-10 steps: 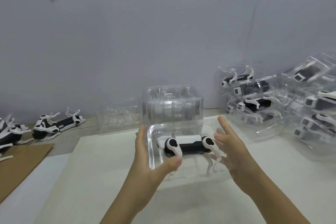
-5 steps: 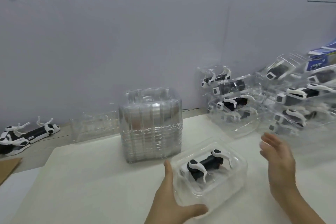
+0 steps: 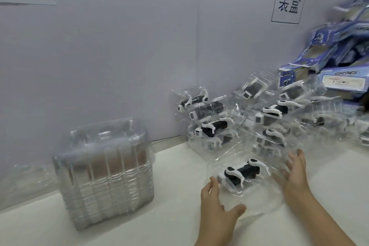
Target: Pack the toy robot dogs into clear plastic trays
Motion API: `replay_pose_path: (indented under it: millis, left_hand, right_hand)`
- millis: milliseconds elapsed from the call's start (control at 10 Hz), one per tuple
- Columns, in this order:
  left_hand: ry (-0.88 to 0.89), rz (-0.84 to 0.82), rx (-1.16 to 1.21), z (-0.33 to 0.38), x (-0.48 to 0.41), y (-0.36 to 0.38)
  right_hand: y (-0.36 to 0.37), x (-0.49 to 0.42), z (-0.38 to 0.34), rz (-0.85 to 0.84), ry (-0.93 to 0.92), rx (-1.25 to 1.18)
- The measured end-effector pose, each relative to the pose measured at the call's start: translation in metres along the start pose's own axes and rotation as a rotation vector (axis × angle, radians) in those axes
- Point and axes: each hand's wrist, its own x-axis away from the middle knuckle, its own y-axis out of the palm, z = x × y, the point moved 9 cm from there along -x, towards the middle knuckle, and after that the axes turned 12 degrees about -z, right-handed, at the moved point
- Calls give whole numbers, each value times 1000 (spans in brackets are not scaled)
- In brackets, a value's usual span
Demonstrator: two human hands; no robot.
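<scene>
Tray (image 3: 265,203) with toy dog (image 3: 242,172) moved right, left hand (image 3: 216,211) and right hand (image 3: 295,175) flanking

A packing bench: stacked clear trays (image 3: 103,173), piled packed toys (image 3: 269,114), blue boxes (image 3: 343,78).

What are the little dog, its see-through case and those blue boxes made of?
Toy dog: likely hard moulded plastic, smooth white shell over black. Clear tray: thin transparent plastic; it glints and shows the dog through. Blue boxes: probably printed cardboard, flat folded panels.
</scene>
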Motion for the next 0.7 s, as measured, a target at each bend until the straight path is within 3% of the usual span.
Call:
replay_pose_path:
  millis: [500, 600, 700]
  left_hand:
    - [10, -81, -99, 19, -52, 31]
    - [2, -85, -109, 11, -27, 9]
    - [88, 66, -70, 8, 14, -40]
  right_hand:
    - [-32, -50, -16, 84, 26, 114]
    - [-41, -35, -17, 154, -1, 210]
    - [-51, -3, -32, 355, -207, 288]
